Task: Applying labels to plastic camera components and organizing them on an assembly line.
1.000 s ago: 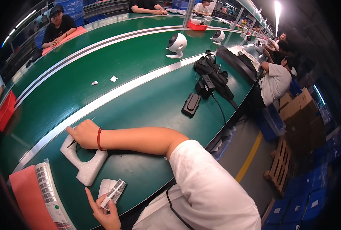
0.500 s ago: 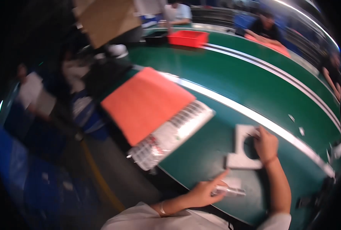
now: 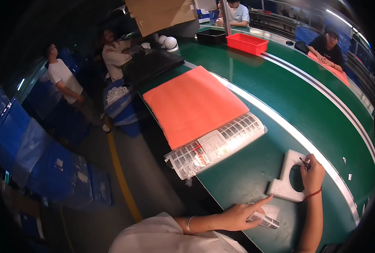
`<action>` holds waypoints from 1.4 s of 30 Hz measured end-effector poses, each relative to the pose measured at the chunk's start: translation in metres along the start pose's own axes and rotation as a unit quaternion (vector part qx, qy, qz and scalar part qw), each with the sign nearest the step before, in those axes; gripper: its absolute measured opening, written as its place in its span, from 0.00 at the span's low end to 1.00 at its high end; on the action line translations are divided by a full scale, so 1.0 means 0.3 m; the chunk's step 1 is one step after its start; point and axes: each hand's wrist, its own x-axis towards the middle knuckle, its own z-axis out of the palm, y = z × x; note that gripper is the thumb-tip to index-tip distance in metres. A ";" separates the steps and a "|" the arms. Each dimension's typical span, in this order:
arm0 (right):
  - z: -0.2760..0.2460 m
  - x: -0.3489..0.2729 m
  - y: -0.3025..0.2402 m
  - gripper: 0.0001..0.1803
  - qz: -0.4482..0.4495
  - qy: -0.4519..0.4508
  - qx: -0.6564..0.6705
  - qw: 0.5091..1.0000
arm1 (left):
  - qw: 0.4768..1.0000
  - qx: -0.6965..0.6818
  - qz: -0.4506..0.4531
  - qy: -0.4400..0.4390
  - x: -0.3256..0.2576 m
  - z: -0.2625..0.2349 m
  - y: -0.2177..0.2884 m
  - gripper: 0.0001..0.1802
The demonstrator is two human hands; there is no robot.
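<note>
Near the front edge of the green table, my left hand [image 3: 239, 216] is closed on a small curled sheet of labels [image 3: 268, 220], with its index finger stretched toward a white foam piece [image 3: 283, 188]. That foam piece lies flat and has a large rounded cutout. At its right side, my right hand [image 3: 314, 176] pinches dark, slim tweezers [image 3: 305, 163], their tips over the foam's upper arm. A pale slip of paper [image 3: 273, 209] shows beside the label sheet.
An orange foam sheet [image 3: 196, 105] lies on a plastic-wrapped stack of label sheets [image 3: 215, 145] to the left. Farther off are a red bin [image 3: 247, 44] and a black bin [image 3: 210, 36]. Several people stand or sit around; blue covered stacks [image 3: 48, 156] line the left floor.
The view has shifted, so table, foam and hands all appear farther right and lower, and the picture is sharper. Both hands stay by the foam piece; the left still holds the label sheet.
</note>
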 end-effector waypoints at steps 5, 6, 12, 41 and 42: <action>-0.001 -0.008 -0.001 0.11 0.008 0.004 0.029 1.000 | 1.000 0.009 0.003 0.007 -0.009 0.007 0.014 0.45; 0.003 -0.008 0.000 0.11 0.015 0.000 0.028 0.999 | 1.000 0.004 -0.008 -0.003 -0.008 0.001 0.019 0.45; 0.022 -0.036 0.053 0.14 -0.040 0.028 -0.023 0.999 | 1.000 -0.004 -0.007 -0.009 -0.009 0.011 0.014 0.46; 0.027 -0.020 0.013 0.13 -0.017 0.012 -0.034 0.999 | 1.000 -0.007 -0.024 -0.017 -0.014 0.012 0.021 0.46; 0.027 -0.020 0.013 0.13 -0.021 0.012 -0.033 0.999 | 1.000 -0.007 -0.023 -0.014 -0.014 0.014 0.020 0.46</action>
